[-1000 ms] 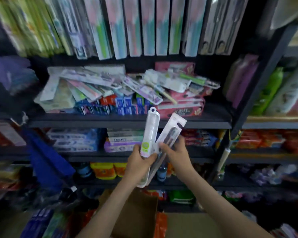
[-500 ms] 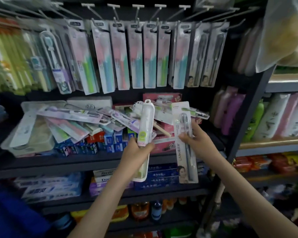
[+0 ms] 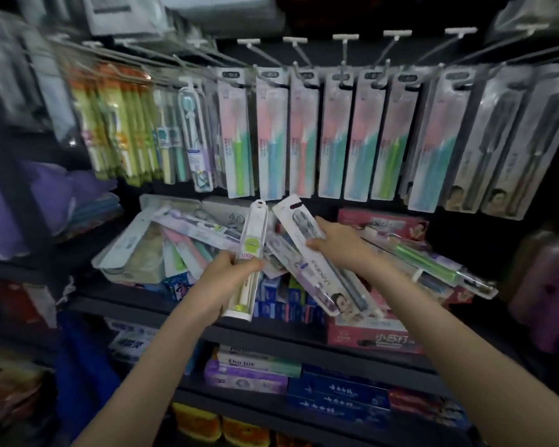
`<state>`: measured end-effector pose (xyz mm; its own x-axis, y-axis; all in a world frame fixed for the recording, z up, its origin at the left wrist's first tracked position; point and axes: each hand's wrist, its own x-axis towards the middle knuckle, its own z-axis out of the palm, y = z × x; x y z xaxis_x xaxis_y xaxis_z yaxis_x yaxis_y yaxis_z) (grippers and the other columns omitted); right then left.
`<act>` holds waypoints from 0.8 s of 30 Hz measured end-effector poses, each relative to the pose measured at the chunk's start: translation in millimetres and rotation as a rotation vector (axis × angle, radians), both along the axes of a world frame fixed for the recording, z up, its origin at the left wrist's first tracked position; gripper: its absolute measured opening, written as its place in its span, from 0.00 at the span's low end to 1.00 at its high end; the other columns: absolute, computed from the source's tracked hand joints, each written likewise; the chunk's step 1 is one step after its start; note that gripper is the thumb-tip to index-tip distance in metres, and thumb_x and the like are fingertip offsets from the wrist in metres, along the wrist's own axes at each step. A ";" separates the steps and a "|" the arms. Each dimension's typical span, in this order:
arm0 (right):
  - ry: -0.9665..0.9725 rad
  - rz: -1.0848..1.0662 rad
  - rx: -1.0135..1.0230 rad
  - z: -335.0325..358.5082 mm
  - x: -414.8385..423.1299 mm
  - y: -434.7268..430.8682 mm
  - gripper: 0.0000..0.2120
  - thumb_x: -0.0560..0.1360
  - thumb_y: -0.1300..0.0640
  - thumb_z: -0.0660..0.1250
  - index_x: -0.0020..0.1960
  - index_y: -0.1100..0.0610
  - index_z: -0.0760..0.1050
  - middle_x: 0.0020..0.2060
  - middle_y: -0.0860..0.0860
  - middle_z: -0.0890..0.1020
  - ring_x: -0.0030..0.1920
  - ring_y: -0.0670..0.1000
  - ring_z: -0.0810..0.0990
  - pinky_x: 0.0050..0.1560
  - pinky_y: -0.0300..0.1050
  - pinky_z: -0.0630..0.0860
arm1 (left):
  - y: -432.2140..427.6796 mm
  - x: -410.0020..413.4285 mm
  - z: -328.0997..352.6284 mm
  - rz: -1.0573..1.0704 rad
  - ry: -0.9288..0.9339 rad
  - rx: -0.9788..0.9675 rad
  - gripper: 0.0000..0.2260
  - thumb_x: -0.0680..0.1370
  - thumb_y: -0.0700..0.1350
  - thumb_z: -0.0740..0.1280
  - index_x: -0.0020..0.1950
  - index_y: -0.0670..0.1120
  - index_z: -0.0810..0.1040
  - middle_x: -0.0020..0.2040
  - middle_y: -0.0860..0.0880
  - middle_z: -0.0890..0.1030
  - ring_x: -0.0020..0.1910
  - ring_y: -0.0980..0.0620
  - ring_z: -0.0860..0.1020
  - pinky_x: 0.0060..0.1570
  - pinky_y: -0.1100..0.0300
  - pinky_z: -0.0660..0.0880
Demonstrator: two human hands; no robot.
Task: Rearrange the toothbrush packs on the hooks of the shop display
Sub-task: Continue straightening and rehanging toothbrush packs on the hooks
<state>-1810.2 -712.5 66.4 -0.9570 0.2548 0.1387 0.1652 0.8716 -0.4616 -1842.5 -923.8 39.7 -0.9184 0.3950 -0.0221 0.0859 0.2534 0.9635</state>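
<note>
Below the hooks [image 3: 345,50]: white pack [image 3: 255,227] near-upright, grey pack [image 3: 323,275] aslant, top up-left.

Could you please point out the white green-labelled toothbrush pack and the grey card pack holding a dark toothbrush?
White green-labelled toothbrush pack [image 3: 251,248]: head view, on its green label.
Grey card pack holding a dark toothbrush [image 3: 322,275]: head view, on its printed middle.
</note>
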 end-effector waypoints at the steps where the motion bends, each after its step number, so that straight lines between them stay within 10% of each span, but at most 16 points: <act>1: -0.039 0.004 0.036 1.8 -7.1 -5.7 0.27 0.80 0.52 0.58 0.75 0.61 0.55 0.69 0.59 0.68 0.68 0.58 0.67 0.59 0.46 0.67 | -7.1 -3.2 0.4 0.007 -0.010 0.005 0.19 0.74 0.52 0.70 0.60 0.45 0.71 0.54 0.51 0.77 0.50 0.55 0.75 0.47 0.59 0.70; 5: -0.154 0.038 0.144 0.8 -39.3 -24.9 0.21 0.80 0.56 0.58 0.70 0.63 0.64 0.66 0.61 0.71 0.64 0.59 0.71 0.59 0.48 0.68 | -36.7 -12.4 2.3 -0.010 -0.071 0.046 0.11 0.75 0.51 0.69 0.54 0.48 0.74 0.49 0.53 0.79 0.44 0.61 0.75 0.40 0.65 0.70; 15: -0.193 -0.123 0.434 -28.0 -80.3 -35.0 0.18 0.80 0.60 0.52 0.69 0.59 0.67 0.61 0.61 0.72 0.58 0.60 0.72 0.56 0.51 0.69 | -90.2 -49.0 2.1 -0.067 -0.227 0.173 0.18 0.73 0.50 0.72 0.58 0.42 0.78 0.52 0.47 0.84 0.55 0.49 0.80 0.64 0.50 0.70; 19: -0.004 -0.163 0.530 -38.0 -71.4 -44.9 0.18 0.80 0.60 0.54 0.70 0.57 0.63 0.61 0.58 0.70 0.61 0.59 0.67 0.61 0.53 0.64 | -88.4 -54.8 -2.4 -0.074 -0.228 0.224 0.13 0.76 0.47 0.69 0.58 0.42 0.78 0.50 0.47 0.84 0.49 0.52 0.82 0.46 0.59 0.76; 24: 0.103 -0.122 0.623 -41.8 -60.1 -48.4 0.21 0.77 0.64 0.57 0.70 0.55 0.64 0.60 0.55 0.71 0.59 0.56 0.68 0.59 0.50 0.63 | -78.3 -59.6 -10.8 -0.067 -0.230 0.235 0.14 0.76 0.46 0.69 0.58 0.41 0.77 0.50 0.44 0.84 0.50 0.47 0.82 0.52 0.51 0.78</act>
